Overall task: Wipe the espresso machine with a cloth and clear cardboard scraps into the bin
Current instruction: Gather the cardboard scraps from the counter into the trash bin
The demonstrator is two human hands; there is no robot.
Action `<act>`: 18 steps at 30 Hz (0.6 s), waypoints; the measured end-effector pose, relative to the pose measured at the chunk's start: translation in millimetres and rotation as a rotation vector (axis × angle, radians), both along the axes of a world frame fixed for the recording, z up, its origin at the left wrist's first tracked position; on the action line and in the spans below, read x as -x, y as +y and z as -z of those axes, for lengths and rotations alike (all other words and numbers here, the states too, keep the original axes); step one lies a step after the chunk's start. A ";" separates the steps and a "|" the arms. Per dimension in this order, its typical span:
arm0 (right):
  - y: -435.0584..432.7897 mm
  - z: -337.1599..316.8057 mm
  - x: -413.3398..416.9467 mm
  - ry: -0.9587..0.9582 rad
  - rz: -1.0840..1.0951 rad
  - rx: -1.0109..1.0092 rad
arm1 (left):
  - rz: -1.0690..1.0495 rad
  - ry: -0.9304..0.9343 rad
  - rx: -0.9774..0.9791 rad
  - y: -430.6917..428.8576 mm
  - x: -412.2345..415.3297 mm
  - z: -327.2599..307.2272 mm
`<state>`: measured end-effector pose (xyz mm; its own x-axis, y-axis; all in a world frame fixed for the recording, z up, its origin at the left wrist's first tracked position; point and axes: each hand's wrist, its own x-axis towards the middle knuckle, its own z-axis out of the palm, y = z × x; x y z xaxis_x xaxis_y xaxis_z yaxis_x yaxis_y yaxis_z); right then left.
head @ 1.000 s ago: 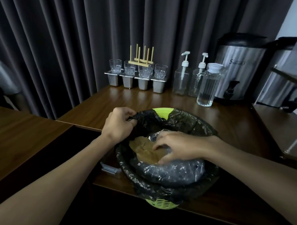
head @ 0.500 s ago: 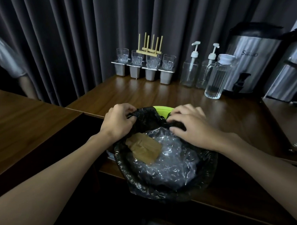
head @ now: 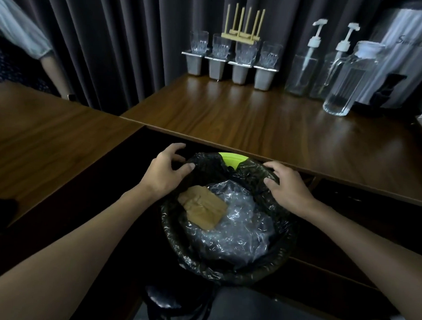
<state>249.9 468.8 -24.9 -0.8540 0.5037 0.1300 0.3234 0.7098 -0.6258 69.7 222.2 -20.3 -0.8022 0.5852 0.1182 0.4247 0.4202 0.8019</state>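
Note:
A green bin (head: 231, 158) lined with a black bag (head: 224, 269) sits low in the gap beneath the wooden counter's edge (head: 277, 162). Inside it a brown cardboard scrap (head: 203, 208) lies on crumpled clear plastic (head: 240, 236). My left hand (head: 166, 173) grips the bag-covered rim on the bin's left side, thumb pressed onto the bag. On the right side of the rim, my right hand (head: 286, 185) holds on with fingers curled over the edge. No cloth or espresso machine is in view.
On the counter stand several glasses on metal holders (head: 233, 61), two pump bottles (head: 306, 67), a glass pitcher (head: 343, 88) and a steel urn (head: 403, 59). A second wooden table (head: 48, 140) lies to the left, with another person's arm (head: 49, 63) behind it.
The bin has gone down from countertop height to below the counter's edge. My right hand left the inside of the bin and took hold of its right rim.

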 end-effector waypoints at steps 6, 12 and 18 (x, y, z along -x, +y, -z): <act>-10.7 48.6 11.6 -0.113 0.121 0.122 | -0.029 -0.251 0.105 -44.0 -15.1 48.4; -34.4 101.8 24.0 -0.173 0.156 0.231 | -0.138 -0.346 0.088 -70.4 -30.7 106.6; -65.2 147.4 50.0 -0.276 0.105 0.321 | -0.289 -0.200 0.117 -101.8 -28.0 158.7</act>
